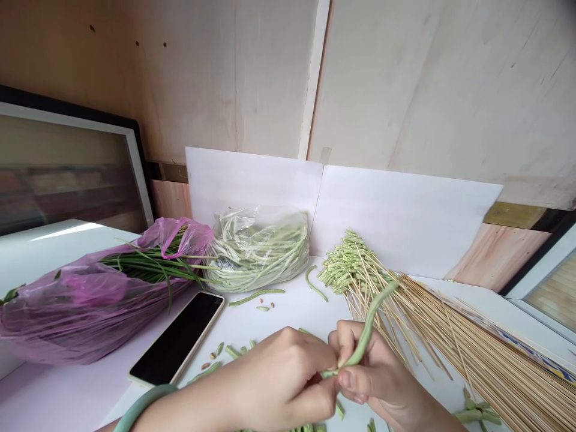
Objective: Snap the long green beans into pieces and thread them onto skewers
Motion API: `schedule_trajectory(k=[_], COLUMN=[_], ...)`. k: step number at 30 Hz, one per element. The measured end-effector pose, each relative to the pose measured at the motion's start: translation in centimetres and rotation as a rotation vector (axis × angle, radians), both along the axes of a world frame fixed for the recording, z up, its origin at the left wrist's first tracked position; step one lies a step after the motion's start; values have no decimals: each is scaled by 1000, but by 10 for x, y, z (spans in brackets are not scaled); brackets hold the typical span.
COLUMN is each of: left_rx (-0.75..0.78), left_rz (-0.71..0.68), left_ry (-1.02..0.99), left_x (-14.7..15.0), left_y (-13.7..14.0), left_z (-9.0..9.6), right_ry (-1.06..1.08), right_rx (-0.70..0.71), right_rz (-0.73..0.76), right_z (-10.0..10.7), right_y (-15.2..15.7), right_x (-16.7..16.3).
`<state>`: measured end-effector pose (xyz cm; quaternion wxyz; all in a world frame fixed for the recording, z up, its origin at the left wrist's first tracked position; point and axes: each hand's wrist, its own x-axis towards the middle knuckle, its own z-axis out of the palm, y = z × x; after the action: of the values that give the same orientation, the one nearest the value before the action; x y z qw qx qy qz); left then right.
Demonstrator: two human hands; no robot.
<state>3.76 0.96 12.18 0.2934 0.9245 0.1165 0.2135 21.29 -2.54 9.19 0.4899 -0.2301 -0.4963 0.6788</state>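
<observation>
Both hands meet low in the middle of the view, pinched on one long green bean (pixel 368 327). Its free end curves up and to the right above my right hand (pixel 375 366), whose thumb and fingers are closed around it. At the bean's lower end, my left hand (pixel 292 372) is closed, its fingertips against the right ones. Cut bean pieces (pixel 233 352) lie on the white tabletop behind and below my hands, partly hidden by them. Further back on the right is a pile of skewered bean pieces (pixel 346 261) on thin wooden sticks.
A large bundle of bare wooden skewers (pixel 486 336) spreads across the right. To the left lie a phone (pixel 177 339) and a purple bag (pixel 85 300) of green stalks. A clear bag of long beans (pixel 261 252) stands against white boards (pixel 400 216). Loose beans (pixel 256 296) lie before it.
</observation>
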Motion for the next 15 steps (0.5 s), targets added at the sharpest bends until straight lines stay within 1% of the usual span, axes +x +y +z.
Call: schedule_trajectory(k=[3,5,7,8,10,12,15], left_rx=[32,40,20,-3,-64,-148,-344], left_rz=[29,28,-10,-50,-162,-260,-329], left_ry=[11,26,41,51,71,106,155], left_x=[-1,-2,-3,-4,-5,-4,-2], left_y=[-1,-1,0,1,3,5,6], left_z=[1,3,3,2,-3,-12,-28], right_ry=[-58,-150,-284,-351,-443,-451,-335], right_rx=[55,93,124,133,129,77,-51], right_rz=[-56,-92,-99,-78,-11,34,-19], right_z=[0,2,3,3,1,-6,-19], right_y=[0,0,-2,-3,-8,-15,-24], right_x=[-1,0,2,4,9,13,12])
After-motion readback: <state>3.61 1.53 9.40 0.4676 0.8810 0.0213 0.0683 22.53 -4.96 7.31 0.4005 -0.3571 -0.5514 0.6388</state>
